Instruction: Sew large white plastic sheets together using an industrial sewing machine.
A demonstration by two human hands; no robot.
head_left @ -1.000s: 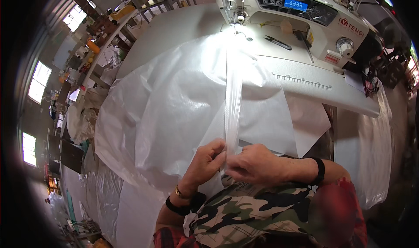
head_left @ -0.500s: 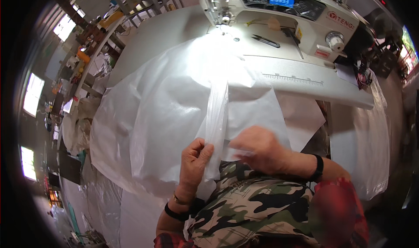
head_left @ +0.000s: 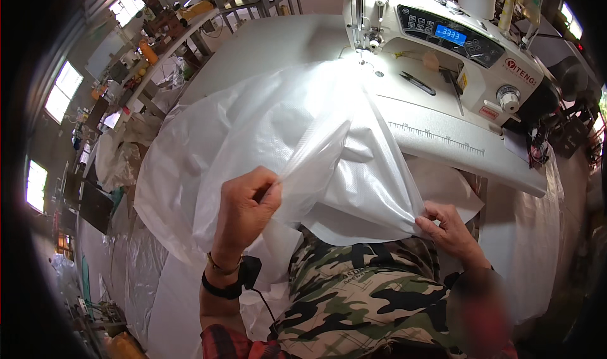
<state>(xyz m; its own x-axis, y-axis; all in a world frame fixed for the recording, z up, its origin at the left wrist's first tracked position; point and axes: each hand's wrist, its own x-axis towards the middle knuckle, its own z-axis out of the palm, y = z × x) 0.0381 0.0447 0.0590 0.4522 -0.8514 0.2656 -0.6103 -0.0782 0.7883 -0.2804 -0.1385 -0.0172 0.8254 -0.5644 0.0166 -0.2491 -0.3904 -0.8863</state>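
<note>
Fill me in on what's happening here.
A person at a sewing machine is holding white sheeting with both hands. The left hand pinches one part; the right hand grips an edge farther right, with the sheeting spread between them. Its far end lies in the bright light below the machine's head. Black snips lie off to the right, untouched.

Glare under the sewing machine (head_left: 442, 52) washes out the end of the white sheet (head_left: 253, 131) there, so the needle cannot be made out, while the curled fingers of the left hand (head_left: 248, 198) hide the bit of sheet they pinch. The right sleeve (head_left: 484, 315) is a dark red blur, and the lower edge cuts off the camouflage garment (head_left: 367, 296). Small items on the left-hand bench (head_left: 148, 74) are too tiny to identify.
</note>
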